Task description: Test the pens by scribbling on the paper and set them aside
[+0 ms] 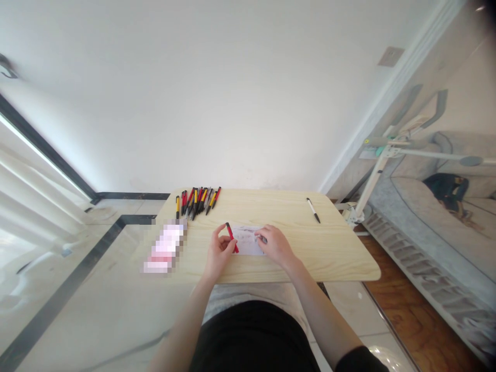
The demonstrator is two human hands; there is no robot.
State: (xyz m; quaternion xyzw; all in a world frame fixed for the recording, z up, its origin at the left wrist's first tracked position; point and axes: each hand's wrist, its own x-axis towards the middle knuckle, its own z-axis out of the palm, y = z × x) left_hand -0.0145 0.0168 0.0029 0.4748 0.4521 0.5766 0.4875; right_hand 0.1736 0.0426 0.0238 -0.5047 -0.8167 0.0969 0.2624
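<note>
Black fabric (256, 336) | left fingers (230, 248) pinch slim red pen (230, 232) | right fingers (265, 231) curled, hold unclear | wood-grain table (267, 204)

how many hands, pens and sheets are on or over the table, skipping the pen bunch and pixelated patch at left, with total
Hands: 2 (left hand, right hand)
Pens: 2 (red pen in the left hand, white pen lying at right)
Sheets: 1 (pale sheet between the hands)
Total: 5, leaving out a small item at the right hand, too unclear to name
</note>
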